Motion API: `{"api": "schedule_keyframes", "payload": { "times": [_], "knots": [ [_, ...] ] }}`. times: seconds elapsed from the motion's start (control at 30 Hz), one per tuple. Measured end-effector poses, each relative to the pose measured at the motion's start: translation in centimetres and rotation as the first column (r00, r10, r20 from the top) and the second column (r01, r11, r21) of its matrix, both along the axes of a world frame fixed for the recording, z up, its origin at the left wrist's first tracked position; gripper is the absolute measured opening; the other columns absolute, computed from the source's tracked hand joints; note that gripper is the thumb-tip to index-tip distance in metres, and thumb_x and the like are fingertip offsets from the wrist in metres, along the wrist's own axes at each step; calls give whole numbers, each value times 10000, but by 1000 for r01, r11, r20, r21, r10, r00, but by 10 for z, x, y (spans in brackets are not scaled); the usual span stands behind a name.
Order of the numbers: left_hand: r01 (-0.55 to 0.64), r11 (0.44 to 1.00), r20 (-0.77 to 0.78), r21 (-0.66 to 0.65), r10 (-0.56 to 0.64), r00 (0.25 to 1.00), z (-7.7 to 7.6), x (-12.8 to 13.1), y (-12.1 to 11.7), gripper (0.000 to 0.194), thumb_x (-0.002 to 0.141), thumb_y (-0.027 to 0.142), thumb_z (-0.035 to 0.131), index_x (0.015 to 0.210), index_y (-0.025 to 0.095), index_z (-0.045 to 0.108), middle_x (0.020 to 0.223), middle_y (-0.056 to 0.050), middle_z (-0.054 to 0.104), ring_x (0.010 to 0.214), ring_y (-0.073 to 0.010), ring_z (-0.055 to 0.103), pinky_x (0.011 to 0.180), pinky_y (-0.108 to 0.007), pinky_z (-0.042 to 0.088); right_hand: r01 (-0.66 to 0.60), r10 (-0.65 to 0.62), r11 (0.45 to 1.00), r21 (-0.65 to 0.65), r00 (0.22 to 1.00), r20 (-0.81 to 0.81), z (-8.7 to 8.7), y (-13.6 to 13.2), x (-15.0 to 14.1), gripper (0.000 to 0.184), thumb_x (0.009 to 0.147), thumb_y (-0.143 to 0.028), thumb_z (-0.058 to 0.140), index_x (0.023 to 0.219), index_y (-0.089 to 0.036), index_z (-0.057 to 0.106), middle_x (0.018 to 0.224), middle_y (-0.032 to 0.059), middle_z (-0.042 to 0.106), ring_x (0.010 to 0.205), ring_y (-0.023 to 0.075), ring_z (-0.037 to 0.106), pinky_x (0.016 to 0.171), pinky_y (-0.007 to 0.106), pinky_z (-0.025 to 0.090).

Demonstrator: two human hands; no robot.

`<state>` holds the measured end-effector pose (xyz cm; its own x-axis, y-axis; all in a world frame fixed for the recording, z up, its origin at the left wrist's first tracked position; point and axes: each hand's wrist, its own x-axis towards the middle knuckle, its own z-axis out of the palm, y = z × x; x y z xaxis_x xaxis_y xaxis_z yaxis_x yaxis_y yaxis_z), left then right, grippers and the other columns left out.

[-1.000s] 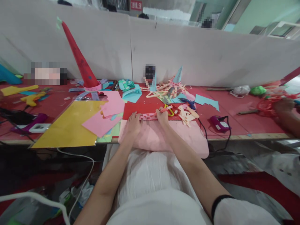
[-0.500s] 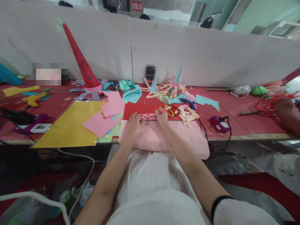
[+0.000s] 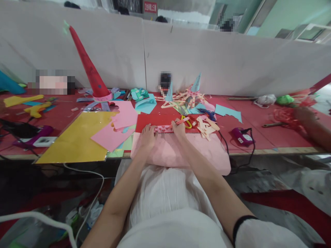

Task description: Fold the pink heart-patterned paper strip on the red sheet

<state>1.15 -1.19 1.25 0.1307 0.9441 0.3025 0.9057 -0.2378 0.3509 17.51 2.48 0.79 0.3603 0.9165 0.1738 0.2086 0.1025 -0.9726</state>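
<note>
A pink strip with red spots point(image 3: 163, 128) lies along the front of a red sheet point(image 3: 156, 119), at the edge of a pale pink sheet point(image 3: 181, 153) that hangs over the table edge. Over its left end rests my left hand point(image 3: 148, 136), fingers laid down flat against it. At the other end my right hand point(image 3: 179, 129) is closed around a slim pinkish pen point(image 3: 184, 120), its end sticking out to the upper right. The pen's tip is hidden by the fingers. Yellow-handled scissors point(image 3: 189, 122) lie just beyond the right hand.
Left lie a yellow sheet point(image 3: 77, 137) and cut pink paper point(image 3: 113, 137); behind stands a tall red cone point(image 3: 89, 65). Paper scraps point(image 3: 207, 126) and a purple power block point(image 3: 242, 136) are to the right. Another person's hand point(image 3: 305, 117) handles red stringy material at far right.
My hands, the strip and the pen have hardly moved. At far right, the other person's hand has shifted left with the red stringy material.
</note>
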Motion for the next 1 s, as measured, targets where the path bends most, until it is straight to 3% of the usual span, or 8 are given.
{"api": "schedule_keyframes", "payload": {
  "times": [0.8,1.0],
  "knots": [
    [10,1000,18,-22,-9,1000,2,0,-1,312,880,220,463,1170,169,566,1365,-133,503,1301,-250,435,1086,-394,365,-21,21,1000,-11,999,35,-7,6,1,207,671,-268,481,555,-239,312,381,-76,445,399,102,453,411,193,295],
    [8,999,15,-35,-7,1000,4,0,-2,310,874,218,475,1168,178,563,1367,-124,502,1306,-243,430,1089,-387,361,-26,26,998,-62,1000,-5,-1,3,-1,231,658,-248,490,546,-240,289,369,-83,418,407,109,479,391,195,256]
  ]
}}
